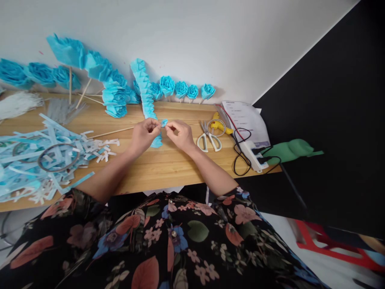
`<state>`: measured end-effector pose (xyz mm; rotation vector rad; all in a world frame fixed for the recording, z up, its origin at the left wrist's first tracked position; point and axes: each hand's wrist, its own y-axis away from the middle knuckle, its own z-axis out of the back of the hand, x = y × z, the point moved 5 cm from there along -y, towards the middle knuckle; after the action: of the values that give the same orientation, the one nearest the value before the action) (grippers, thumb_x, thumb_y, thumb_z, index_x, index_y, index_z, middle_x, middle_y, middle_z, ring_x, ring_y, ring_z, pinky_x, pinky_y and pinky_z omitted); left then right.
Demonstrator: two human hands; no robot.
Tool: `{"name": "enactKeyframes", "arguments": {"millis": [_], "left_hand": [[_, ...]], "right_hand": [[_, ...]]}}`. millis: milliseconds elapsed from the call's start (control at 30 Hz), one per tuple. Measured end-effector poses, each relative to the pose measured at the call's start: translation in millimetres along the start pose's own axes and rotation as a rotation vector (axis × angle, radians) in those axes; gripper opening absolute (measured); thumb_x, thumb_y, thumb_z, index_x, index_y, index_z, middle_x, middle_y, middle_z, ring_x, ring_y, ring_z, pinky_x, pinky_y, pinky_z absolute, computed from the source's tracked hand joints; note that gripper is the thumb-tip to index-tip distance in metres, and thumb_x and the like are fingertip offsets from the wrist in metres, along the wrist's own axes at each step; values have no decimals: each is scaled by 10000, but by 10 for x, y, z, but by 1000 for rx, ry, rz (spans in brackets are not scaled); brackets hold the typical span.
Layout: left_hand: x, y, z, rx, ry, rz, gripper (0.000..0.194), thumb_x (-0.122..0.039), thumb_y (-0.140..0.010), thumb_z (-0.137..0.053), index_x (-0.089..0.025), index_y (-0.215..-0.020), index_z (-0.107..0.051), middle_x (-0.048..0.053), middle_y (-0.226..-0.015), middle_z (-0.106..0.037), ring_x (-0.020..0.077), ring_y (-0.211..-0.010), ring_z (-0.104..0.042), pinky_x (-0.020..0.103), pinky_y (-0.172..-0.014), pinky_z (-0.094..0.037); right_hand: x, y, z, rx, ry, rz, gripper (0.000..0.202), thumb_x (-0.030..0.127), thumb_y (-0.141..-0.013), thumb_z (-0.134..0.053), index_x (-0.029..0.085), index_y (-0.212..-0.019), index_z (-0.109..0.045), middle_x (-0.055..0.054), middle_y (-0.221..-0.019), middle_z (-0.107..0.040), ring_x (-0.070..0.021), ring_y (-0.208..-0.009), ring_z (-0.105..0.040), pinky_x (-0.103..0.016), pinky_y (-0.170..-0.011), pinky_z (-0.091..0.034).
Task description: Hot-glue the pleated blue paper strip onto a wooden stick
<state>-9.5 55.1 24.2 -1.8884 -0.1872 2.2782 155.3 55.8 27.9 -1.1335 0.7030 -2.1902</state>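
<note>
Both hands meet over the middle of the wooden table, with a small blue paper piece between their fingertips. My left hand pinches the piece's left side, and a thin wooden stick runs leftward from beside this hand. My right hand has thumb and forefinger closed on the right side. A long pleated blue paper strip leans against the wall and passes down behind my left hand, its lower end showing between the hands.
White-handled scissors, a yellow glue gun and a white power strip with black cables lie right. Blue paper flowers line the wall. Paper scraps cover the left side of the table.
</note>
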Motion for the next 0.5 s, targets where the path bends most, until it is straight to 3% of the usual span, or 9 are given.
{"name": "enactKeyframes", "arguments": {"millis": [167,367,500], "left_hand": [[26,-11,1,-9,141,54,91,-243,-820,-718,-192,-771,-661,-40,-591,-535,85,-505,-410,224,-485,-281],[63,-53,65,-92,295,141,202,-404,-897,-691,-209,-897,-637,-46,-547,-553,97,-469,-420,213,-461,-305],[90,-52,8,8,348,266,312,-461,-857,-727,-221,-1019,-610,-53,-565,-587,105,-450,-457,210,-434,-307]], "right_hand": [[-63,-10,11,11,-56,-134,193,302,-937,-583,239,-765,-644,-20,-776,-715,-170,-742,-631,-322,-777,-489],[-99,-43,87,21,-262,-329,295,481,-929,-587,230,-784,-641,-18,-777,-711,-162,-735,-633,-307,-761,-510],[-74,-47,91,56,-348,-381,314,520,-904,-602,229,-789,-636,-19,-767,-703,-163,-736,-634,-309,-771,-515]]}}
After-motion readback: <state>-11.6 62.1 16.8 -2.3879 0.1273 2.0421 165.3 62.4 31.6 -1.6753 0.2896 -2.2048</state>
